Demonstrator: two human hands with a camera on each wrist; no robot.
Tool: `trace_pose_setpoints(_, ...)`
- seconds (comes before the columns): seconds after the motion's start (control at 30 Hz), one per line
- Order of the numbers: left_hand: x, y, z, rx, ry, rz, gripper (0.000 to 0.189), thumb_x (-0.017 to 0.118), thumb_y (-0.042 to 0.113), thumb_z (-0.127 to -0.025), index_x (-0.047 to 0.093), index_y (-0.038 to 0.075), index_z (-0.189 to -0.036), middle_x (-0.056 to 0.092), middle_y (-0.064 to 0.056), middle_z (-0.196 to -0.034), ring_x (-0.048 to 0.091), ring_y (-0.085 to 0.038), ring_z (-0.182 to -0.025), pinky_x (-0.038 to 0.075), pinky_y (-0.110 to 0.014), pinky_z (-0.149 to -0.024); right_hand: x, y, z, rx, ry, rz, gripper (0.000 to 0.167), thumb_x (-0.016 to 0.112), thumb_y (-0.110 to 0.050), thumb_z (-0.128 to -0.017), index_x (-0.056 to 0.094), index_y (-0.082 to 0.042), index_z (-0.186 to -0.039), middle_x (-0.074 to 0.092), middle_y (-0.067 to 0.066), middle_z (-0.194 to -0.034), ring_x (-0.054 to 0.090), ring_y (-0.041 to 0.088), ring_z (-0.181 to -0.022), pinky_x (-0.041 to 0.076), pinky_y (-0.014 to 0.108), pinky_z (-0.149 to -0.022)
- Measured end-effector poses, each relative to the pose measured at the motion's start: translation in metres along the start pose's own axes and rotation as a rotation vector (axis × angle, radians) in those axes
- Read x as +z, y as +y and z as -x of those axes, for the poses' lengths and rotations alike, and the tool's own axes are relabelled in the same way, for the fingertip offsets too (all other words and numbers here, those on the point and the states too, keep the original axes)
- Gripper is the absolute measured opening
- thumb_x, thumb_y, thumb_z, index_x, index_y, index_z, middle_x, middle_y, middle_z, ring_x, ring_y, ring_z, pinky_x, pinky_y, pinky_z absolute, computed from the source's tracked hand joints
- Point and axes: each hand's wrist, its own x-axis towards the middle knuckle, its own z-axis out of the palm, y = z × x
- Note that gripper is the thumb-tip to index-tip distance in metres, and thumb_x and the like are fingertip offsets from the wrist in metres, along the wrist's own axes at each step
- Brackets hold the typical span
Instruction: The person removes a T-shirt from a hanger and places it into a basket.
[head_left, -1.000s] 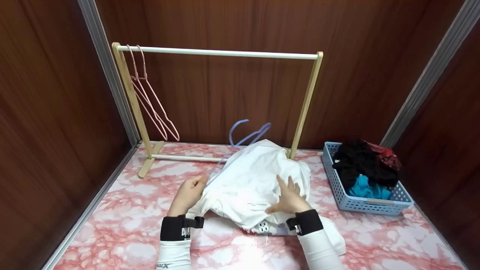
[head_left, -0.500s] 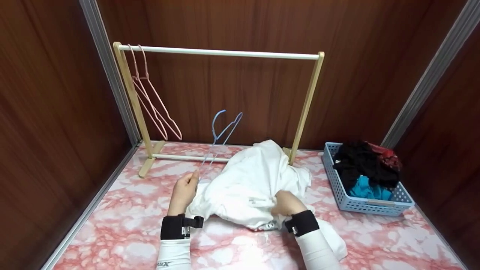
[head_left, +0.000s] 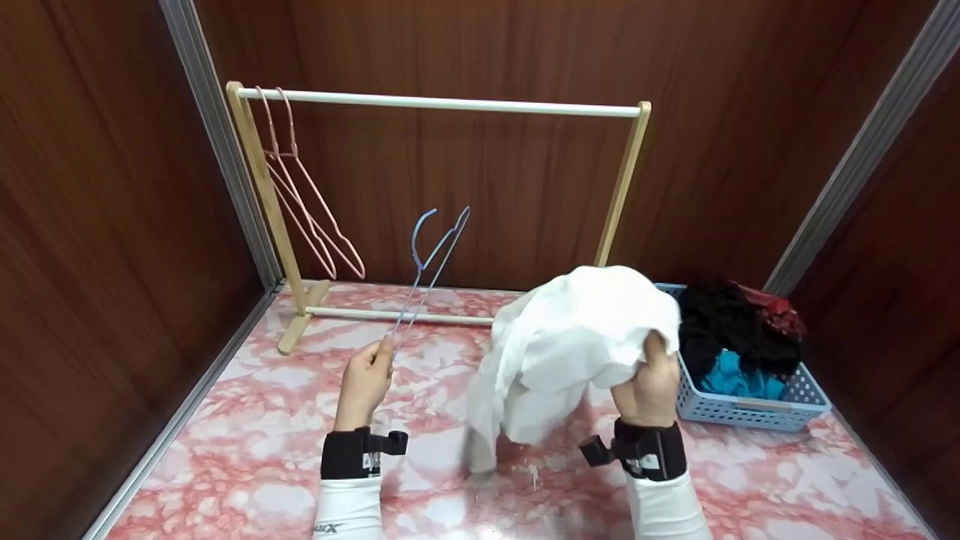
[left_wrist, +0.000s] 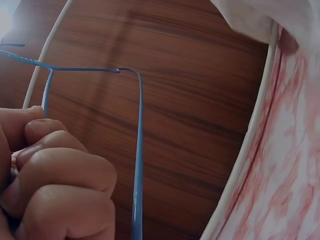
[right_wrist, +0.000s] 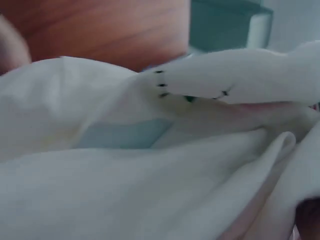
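A blue clothes hanger is held upright at a slant in my left hand. The left wrist view shows curled fingers gripping one arm of the hanger. My right hand grips a bunched white garment and holds it up above the table, its lower folds hanging to the left. Folds of the white garment fill most of the right wrist view, with small dark marks on one edge. The garment hides part of the right fingers.
A clothes rack with a white bar and wooden legs stands at the back. Two pink hangers hang at its left end. A light blue basket holding black, red and teal clothes sits on the right, partly behind the garment.
My right hand, spread over the garment at first, has gripped it and lifted it up and to the right. My left hand has drawn the hanger leftward, away from the garment.
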Motion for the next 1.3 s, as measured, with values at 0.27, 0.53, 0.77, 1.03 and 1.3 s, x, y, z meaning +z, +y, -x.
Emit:
trace_pose_setpoints(0.27, 0.004, -0.001, -0.001, 0.058, -0.004, -0.075, 0.047, 0.053, 0.023, -0.109, 0.046, -0.003, -0.070, 0.041, 0.008, -0.057, 0.037, -0.010, -0.053, 0.031, -0.024, -0.055, -0.038, 0.022, -0.002, -0.001, 0.235, 0.751, 0.034, 0.060, 0.007, -0.098, 0.056, -0.001, -0.131, 0.067, 0.005, -0.114, 0.064, 0.008, -0.091, 0.056, 0.023, -0.077)
trace_pose_setpoints(0.53, 0.005, -0.002, -0.002, 0.050, -0.011, -0.114, 0.049, 0.052, 0.028, -0.109, 0.046, 0.000, -0.069, 0.041, 0.007, -0.057, 0.037, -0.013, -0.053, 0.030, -0.026, -0.055, -0.076, 0.033, 0.010, 0.253, -0.267, 1.897, 0.063, 0.096, -0.024, -0.065, 0.070, -0.010, -0.121, 0.021, 0.025, -0.167, 0.012, 0.060, -0.147, 0.015, 0.087, -0.108)
trace_pose_setpoints(0.77, 0.007, -0.003, -0.001, 0.031, -0.012, -0.109, 0.049, 0.052, 0.027, -0.109, 0.042, 0.010, -0.064, 0.040, 0.006, -0.057, 0.036, -0.012, -0.053, 0.030, -0.026, -0.054, -0.087, 0.053, 0.029, 0.858, -0.264, 2.007, 0.131, 0.097, -0.051, -0.060, 0.029, 0.000, -0.159, -0.017, 0.023, -0.170, -0.011, 0.057, -0.153, 0.005, 0.089, -0.105)
trace_pose_setpoints(1.03, 0.013, -0.004, 0.002, 0.012, 0.008, -0.097, 0.048, 0.049, 0.026, -0.110, 0.044, 0.006, -0.067, 0.041, 0.006, -0.058, 0.038, -0.013, -0.053, 0.032, -0.027, -0.055, -0.086, 0.074, 0.044, 0.994, -0.310, 2.089, 0.142, 0.099, -0.054, -0.055, 0.021, 0.002, -0.160, -0.003, 0.035, -0.167, 0.003, 0.060, -0.153, 0.015, 0.091, -0.103)
trace_pose_setpoints(1.3, 0.025, 0.002, 0.002, -0.124, -0.011, 0.122, 0.035, 0.041, 0.022, -0.112, 0.052, 0.002, -0.085, 0.041, 0.004, -0.065, 0.035, -0.007, -0.051, 0.032, -0.019, -0.046, -0.099, 0.069, 0.039, 0.685, -0.330, 2.104, 0.098, 0.090, -0.021, -0.067, 0.042, 0.005, -0.149, 0.042, 0.036, -0.148, 0.044, 0.060, -0.126, 0.052, 0.071, -0.089)
